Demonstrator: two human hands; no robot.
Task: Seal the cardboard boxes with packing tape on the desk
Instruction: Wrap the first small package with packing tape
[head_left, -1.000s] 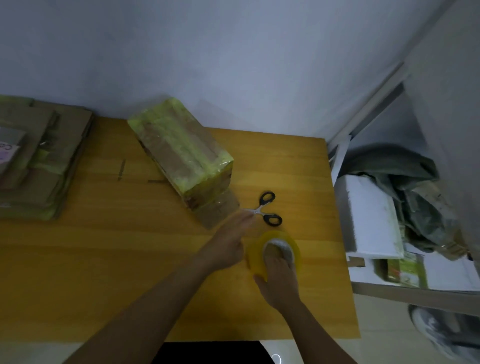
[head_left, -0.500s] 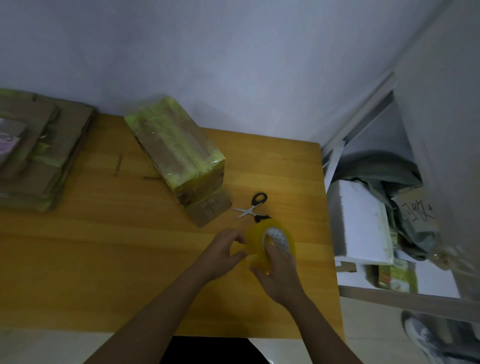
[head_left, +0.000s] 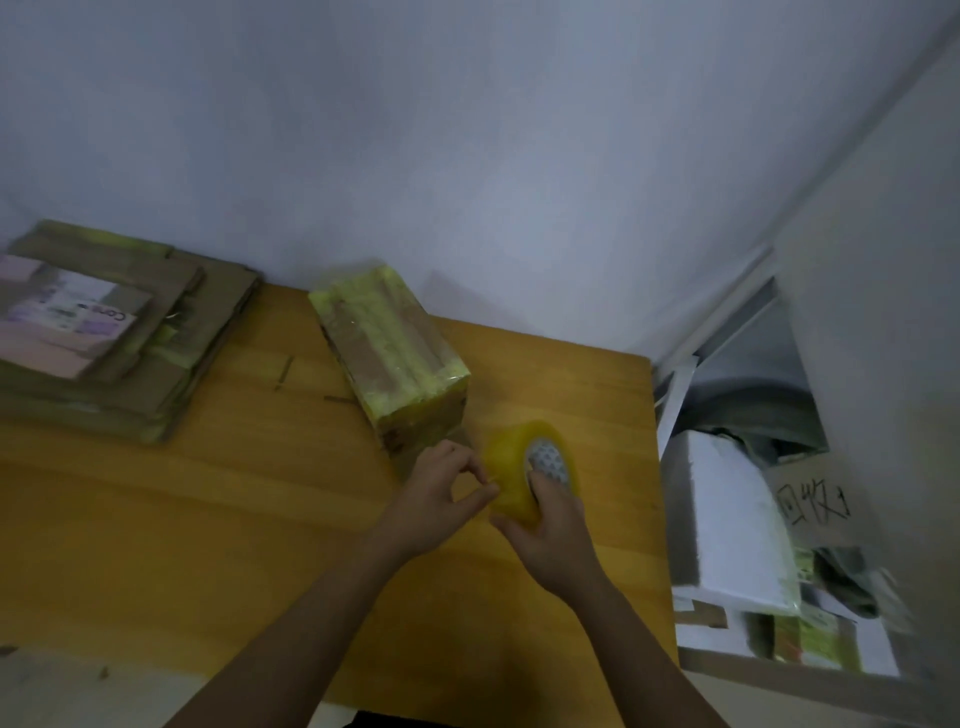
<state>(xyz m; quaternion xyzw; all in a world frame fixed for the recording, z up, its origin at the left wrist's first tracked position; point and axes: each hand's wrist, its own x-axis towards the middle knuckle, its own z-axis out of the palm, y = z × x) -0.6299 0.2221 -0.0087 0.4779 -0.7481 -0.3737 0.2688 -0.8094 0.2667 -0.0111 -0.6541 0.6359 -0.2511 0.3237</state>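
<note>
A pale, bare wall (head_left: 467, 156) rises behind a wooden surface (head_left: 156, 519) with a warm orange-yellow grain, seen from the head view looking down.

Near the back of the surface, a cardboard box (head_left: 389, 358) lies at an angle, its top and near end wrapped in yellowish tape. At the far left sits a stack of flattened cardboard (head_left: 130, 353), with a pale printed label on its top sheet. To the right, off the edge of the surface, a cluttered corner holds a white foam block (head_left: 727, 519) and a piece of cardboard with handwritten marks (head_left: 815, 504).

In front of the box, both hands meet at a roll of packing tape (head_left: 511, 467), yellow and translucent, with a patterned white core. The roll is held up on edge just above the surface, just in front of the near end of the box. The right hand (head_left: 550, 530) wraps its grip round the roll from below and behind, with fingers reaching into the core. The left hand (head_left: 436, 493) is just beside the roll's left face, its thumb and fingers drawn together in a narrow pinch at the tape's outer layer; whether they hold a loose end is too blurred to tell.
</note>
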